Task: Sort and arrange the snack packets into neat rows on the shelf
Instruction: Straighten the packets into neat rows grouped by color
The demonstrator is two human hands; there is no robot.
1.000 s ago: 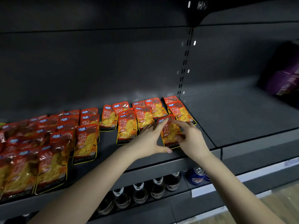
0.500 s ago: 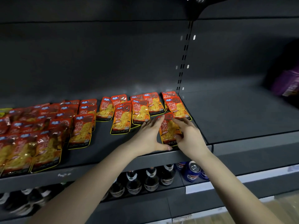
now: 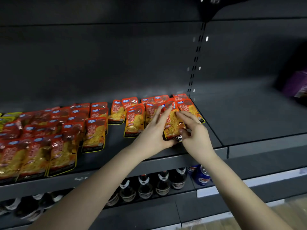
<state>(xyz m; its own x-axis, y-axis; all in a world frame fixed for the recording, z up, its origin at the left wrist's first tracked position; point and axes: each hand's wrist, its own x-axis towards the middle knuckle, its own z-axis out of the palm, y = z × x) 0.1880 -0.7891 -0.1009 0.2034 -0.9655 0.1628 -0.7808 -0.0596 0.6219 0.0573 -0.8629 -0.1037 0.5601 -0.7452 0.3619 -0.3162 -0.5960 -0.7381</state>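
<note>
Left of slotted post [image 3: 196, 54], dark grey shelf [image 3: 114, 140] holds many packets [image 3: 94, 130] lying flat in rows. Right of post, purple box [image 3: 297, 85] sits far off, blurry. Below post, brown bottles [image 3: 163, 183] and blue cans [image 3: 201, 177] stand on lower level. Wood floor [image 3: 290, 208] shows low, right of post. Held packet [image 3: 173, 123] just left of post, near shelf front edge: red top, yellow noodles, black strip at bottom, shiny. Left hand [image 3: 152, 135] grips its left side, thumb under. Right hand [image 3: 194, 133] pinches its right bottom corner.
</note>
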